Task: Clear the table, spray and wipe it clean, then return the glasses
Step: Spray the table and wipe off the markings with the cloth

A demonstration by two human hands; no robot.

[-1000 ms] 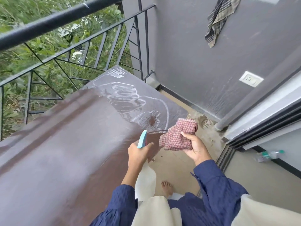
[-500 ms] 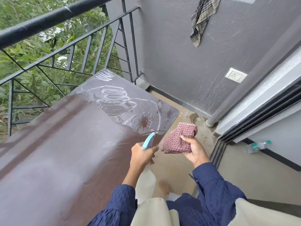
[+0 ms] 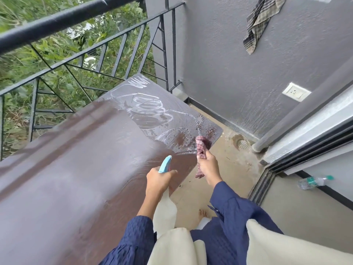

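Outdoors on a narrow balcony, a long dark-brown table (image 3: 76, 169) stands along the black metal railing (image 3: 57, 25). Its glossy top is marked at the far end with white looping streaks of cleaning fluid, and speckled wet patches lie near the far right corner.

The person's left hand (image 3: 158, 180) is wrapped around the neck of a spray bottle (image 3: 165, 164). Its pale blue head points up and away toward the wet patch, and its white body hangs below the hand beside the table's near edge. The forearm, in a dark blue sleeve, reaches forward over that edge.

The right hand (image 3: 208, 165) clutches a bunched red-checked cloth (image 3: 202, 145) in a closed fist. The upper end of the cloth sits at the wet corner of the tabletop; whether it presses on the surface cannot be told. Its lower end dangles below the hand over the floor.

A dark checked rag (image 3: 259, 22) hangs high on the grey wall, above a white wall socket (image 3: 296, 91). A round floor drain (image 3: 242, 143) sits in the corner beside a grey pipe. A plastic water bottle (image 3: 315, 180) lies on its side on the floor beyond the sliding-door track. Green foliage fills the view past the railing.
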